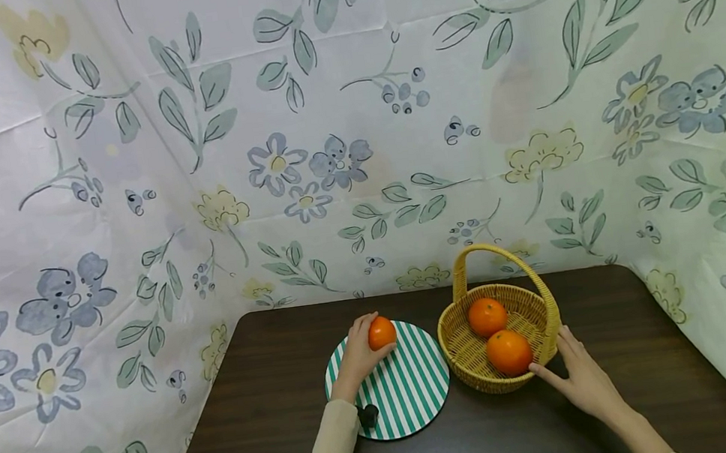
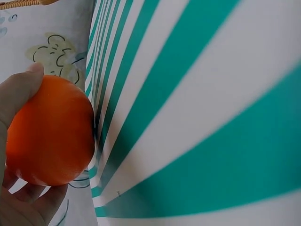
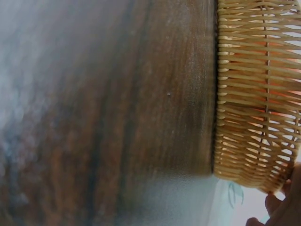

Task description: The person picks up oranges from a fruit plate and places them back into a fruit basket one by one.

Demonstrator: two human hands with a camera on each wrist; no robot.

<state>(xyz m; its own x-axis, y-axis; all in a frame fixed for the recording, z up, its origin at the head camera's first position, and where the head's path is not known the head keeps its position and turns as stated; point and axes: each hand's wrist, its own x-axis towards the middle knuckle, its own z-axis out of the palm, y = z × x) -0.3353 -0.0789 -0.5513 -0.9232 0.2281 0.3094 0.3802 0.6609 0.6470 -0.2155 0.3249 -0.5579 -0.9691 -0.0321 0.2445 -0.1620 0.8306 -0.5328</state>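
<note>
In the head view my left hand [image 1: 360,354] grips an orange [image 1: 381,333] on the far part of a round green-and-white striped placemat [image 1: 417,390]. The left wrist view shows the thumb on one side of the orange [image 2: 51,132] and the other fingers curled against its opposite side; the fruit sits against the striped surface. To the right stands a yellow wicker basket [image 1: 469,368] with a tall arched handle, holding two oranges [image 1: 509,353]. My right hand [image 1: 586,380] touches the basket's right side, thumb and fingers spread apart. Up close, fingertips [image 3: 273,202] show beside the woven wall.
A dark brown wooden table [image 1: 256,406] carries the placemat and basket, which stand close side by side. Floral cloth [image 1: 339,146] hangs behind the table and along both sides. A small black device [image 1: 368,415] is at my left wrist, above the placemat.
</note>
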